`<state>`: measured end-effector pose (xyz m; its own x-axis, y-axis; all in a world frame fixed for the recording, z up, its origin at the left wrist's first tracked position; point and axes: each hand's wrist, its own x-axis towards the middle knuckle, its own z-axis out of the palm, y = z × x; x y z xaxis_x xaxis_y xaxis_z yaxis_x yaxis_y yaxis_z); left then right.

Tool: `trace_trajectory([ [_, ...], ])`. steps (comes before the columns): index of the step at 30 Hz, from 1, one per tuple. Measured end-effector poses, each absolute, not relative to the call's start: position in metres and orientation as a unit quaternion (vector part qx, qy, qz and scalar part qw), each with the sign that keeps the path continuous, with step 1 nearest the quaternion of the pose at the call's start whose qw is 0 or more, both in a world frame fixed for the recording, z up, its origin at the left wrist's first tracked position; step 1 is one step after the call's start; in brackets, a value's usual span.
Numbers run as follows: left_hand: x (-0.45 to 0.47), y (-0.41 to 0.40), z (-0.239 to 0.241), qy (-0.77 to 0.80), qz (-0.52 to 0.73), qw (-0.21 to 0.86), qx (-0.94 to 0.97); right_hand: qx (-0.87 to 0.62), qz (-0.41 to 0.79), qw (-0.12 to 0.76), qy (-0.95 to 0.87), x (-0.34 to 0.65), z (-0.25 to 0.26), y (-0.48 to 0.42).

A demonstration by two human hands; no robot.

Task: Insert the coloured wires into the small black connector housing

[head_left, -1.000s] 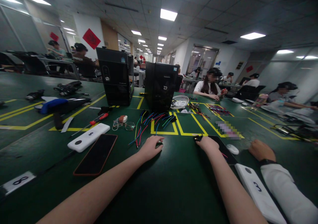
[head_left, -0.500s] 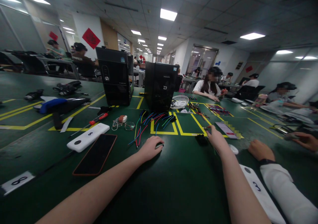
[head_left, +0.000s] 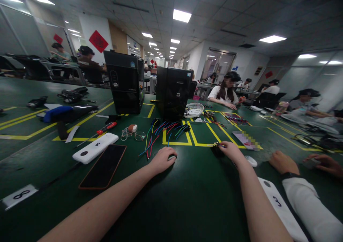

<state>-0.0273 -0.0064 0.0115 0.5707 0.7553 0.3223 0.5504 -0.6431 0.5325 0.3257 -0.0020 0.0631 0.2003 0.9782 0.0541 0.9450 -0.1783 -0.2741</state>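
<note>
Your right hand (head_left: 232, 152) is holding its fingertips bunched at a small dark piece (head_left: 217, 151), though whether they are pinching it is impossible to tell. That piece is lying just left of those fingers, well to the right of your left hand (head_left: 163, 160), its long axis unclear. Your left hand is resting half-curled beside the loose wires (head_left: 150, 145), its grip unclear.

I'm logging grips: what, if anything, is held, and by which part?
Can't tell: the right hand is at a small black cluster; the left hand hides its palm.
</note>
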Motion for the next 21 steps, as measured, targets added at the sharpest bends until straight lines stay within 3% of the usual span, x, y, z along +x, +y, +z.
trace_trajectory([
  [12, -0.0271, -0.0067, 0.012, 0.375, 0.266, 0.191, 0.867, -0.76, 0.09, 0.131, -0.63, 0.3234, 0.0559, 0.0008],
  [18, -0.0265, -0.0072, 0.0119, 0.38, 0.26, 0.185, 0.868, -0.763, 0.213, 0.157, -0.589, 0.3213, 0.0585, -0.0023],
  [21, -0.026, -0.0078, 0.0126, 0.381, 0.263, 0.18, 0.868, -0.752, 0.212, 0.151, -0.606, 0.3202, 0.0586, -0.004],
])
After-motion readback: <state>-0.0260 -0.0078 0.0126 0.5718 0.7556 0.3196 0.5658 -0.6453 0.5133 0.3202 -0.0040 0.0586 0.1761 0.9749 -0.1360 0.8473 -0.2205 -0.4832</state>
